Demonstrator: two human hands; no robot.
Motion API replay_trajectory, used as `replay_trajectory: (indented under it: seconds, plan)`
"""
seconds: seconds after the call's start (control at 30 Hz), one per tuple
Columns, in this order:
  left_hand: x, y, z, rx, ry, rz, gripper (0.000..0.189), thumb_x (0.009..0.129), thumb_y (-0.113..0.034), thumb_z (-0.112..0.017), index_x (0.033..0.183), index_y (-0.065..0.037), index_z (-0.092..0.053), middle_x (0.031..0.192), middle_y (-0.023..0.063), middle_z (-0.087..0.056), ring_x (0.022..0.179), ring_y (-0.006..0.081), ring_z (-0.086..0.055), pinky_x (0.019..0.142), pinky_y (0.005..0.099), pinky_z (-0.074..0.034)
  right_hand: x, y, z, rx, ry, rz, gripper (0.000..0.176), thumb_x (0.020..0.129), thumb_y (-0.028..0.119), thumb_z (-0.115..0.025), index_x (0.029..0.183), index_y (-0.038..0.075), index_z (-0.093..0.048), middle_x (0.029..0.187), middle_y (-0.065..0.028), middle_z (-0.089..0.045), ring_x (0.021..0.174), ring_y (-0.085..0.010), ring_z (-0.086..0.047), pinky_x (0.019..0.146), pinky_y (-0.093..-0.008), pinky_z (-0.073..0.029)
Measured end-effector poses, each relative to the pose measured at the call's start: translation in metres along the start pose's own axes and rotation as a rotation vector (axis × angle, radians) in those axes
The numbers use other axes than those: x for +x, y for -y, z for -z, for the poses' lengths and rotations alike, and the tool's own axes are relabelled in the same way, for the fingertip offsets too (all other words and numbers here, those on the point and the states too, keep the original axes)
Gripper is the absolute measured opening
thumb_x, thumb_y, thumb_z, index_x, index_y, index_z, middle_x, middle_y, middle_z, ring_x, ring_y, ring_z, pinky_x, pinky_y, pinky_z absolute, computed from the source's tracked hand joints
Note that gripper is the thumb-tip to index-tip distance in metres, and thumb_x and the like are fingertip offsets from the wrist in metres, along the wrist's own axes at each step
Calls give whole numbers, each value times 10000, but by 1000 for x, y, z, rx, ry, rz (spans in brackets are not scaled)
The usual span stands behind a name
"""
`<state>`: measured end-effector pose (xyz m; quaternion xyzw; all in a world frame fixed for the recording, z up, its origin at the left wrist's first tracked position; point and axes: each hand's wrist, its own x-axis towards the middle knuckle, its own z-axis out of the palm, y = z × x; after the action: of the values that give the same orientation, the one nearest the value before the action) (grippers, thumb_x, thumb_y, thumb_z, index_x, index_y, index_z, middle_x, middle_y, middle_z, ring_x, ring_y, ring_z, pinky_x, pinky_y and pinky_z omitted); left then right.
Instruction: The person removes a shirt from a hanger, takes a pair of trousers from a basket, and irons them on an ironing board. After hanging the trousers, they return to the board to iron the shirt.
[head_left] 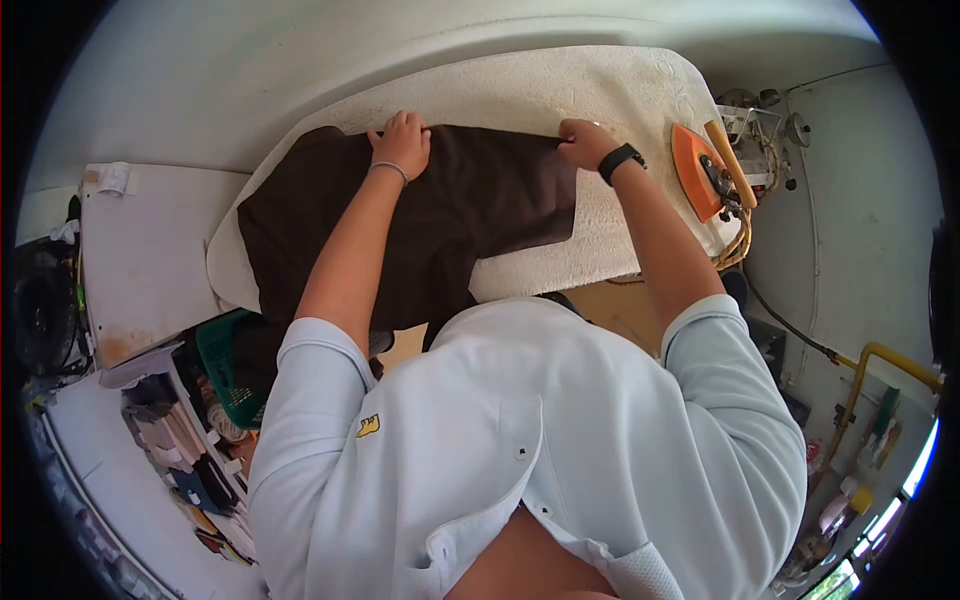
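A dark brown garment point(400, 240) lies spread over the pale padded ironing board point(630, 90), its lower left part draping over the near edge. Its exact kind I cannot make out. My left hand point(402, 146) is closed on its far edge, near the middle, with the thumb out to the left. At the garment's upper right corner, my right hand point(586, 146) pinches the cloth between thumb and fingers. Between the two hands the far edge runs nearly straight. An orange iron point(697, 172) with a wooden handle rests on the board's right end, beyond my right hand.
A wire rack point(750, 125) stands behind the iron, whose braided cord point(738, 243) hangs off the board. A white table point(160, 255) is at the left, with a green basket point(222, 375) below it. Folded fabrics point(165, 430) fill a shelf at lower left. A wall bounds the far side.
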<state>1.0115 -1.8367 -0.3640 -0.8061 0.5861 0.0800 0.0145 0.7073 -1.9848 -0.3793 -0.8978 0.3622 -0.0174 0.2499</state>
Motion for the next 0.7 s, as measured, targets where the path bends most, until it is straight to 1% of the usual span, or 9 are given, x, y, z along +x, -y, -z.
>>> replay_trajectory:
  seconds: [0.13, 0.2, 0.27, 0.3, 0.4, 0.43, 0.57, 0.63, 0.7]
  plan:
    - [4, 14, 2, -41, -51, -58, 193, 982, -294, -451, 1099, -150, -501, 1196, 42, -510, 1221, 243, -468, 1072, 690, -199, -6, -2, 5, 231, -5, -252, 215, 763, 161, -619, 954, 61, -615, 1043, -144, -623, 916, -367, -611, 795, -451, -503]
    - [-4, 0, -5, 8, -78, -6, 224, 949, -234, -464, 1156, -158, -502, 1219, 31, -514, 1215, 233, -475, 1074, 690, -182, -6, 19, -12, -202, -498, -249, 205, 779, 124, -611, 971, 60, -579, 1004, -148, -608, 892, -373, -599, 788, -459, -491]
    - [-18, -19, -15, -61, -266, -242, 359, 884, -153, -472, 1242, -176, -482, 1290, 3, -499, 1238, 208, -464, 1082, 694, -143, -12, 57, -34, -149, -591, -96, 166, 809, 81, -551, 976, 75, -547, 999, -141, -557, 988, -353, -544, 853, -450, -444]
    - [-26, -26, -21, -88, -161, -391, 574, 828, -154, -477, 1394, -202, -397, 1458, -12, -385, 1343, 185, -372, 1078, 715, -82, -19, 72, -42, -78, -301, -118, 314, 879, 165, -517, 1175, 60, -529, 1229, -162, -518, 1189, -353, -472, 986, -459, -391]
    - [-38, -18, -33, -40, -176, -240, 679, 823, -194, -475, 1478, -209, -298, 1558, -28, -234, 1421, 168, -253, 1064, 735, -38, -46, 74, -78, -264, -391, 42, 544, 937, 294, -480, 1411, 52, -367, 1481, -147, -338, 1377, -338, -305, 1116, -475, -266]
    - [-36, -13, -31, -22, -108, -244, 737, 818, -211, -467, 1513, -191, -223, 1587, -45, -152, 1450, 177, -179, 1053, 746, -12, -52, 68, -73, -268, -208, -17, 702, 955, 391, -456, 1504, 52, -178, 1575, -137, -149, 1456, -318, -129, 1167, -496, -135]
    - [-41, -35, -29, 65, -84, -157, 751, 813, -208, -465, 1514, -144, -202, 1588, -1, -153, 1453, 209, -170, 1062, 732, -10, -60, 68, -74, -250, -316, -87, 720, 945, 413, -469, 1497, 42, -192, 1565, -163, -167, 1451, -324, -149, 1156, -510, -147]
    - [-61, -51, -39, -114, -118, -338, 769, 804, -252, -491, 1500, -79, -214, 1586, 67, -145, 1460, 233, -140, 1072, 719, -23, -81, 70, -73, -256, -161, 174, 788, 924, 475, -481, 1500, 33, -173, 1564, -185, -151, 1453, -333, -136, 1152, -529, -133]
    - [-75, -50, -44, -79, -117, -251, 771, 801, -251, -496, 1497, -70, -219, 1581, 88, -157, 1458, 235, -152, 1081, 704, -30, -96, 67, -72, -265, -153, 89, 815, 910, 502, -487, 1499, 30, -178, 1563, -189, -154, 1452, -337, -138, 1147, -542, -128]
